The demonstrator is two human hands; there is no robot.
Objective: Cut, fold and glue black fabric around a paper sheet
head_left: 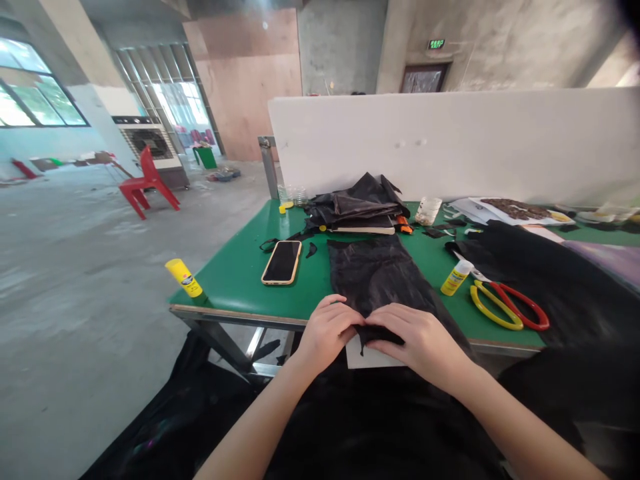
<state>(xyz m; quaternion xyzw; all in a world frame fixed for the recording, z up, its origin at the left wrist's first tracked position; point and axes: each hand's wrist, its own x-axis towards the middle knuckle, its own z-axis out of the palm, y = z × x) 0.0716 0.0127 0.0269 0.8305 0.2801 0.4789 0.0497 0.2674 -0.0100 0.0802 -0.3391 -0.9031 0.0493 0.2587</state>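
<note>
High beyond the grip, to its right, a green sign (436, 44) reads "EXIT" beneath blurred characters. Labels on the yellow tubes (184, 278) (455, 279) left and right of the grip are illegible.

Craft workshop, by my eye, in an unfinished-looking hall: bare concrete floor (100, 267), raw grey wall (505, 50), lit exit sign (436, 44) (green, over a doorway (424, 79)). The worktable (235, 273) near me carries glue sticks (184, 278), scissors (500, 302), black sheeting (375, 267).
</note>
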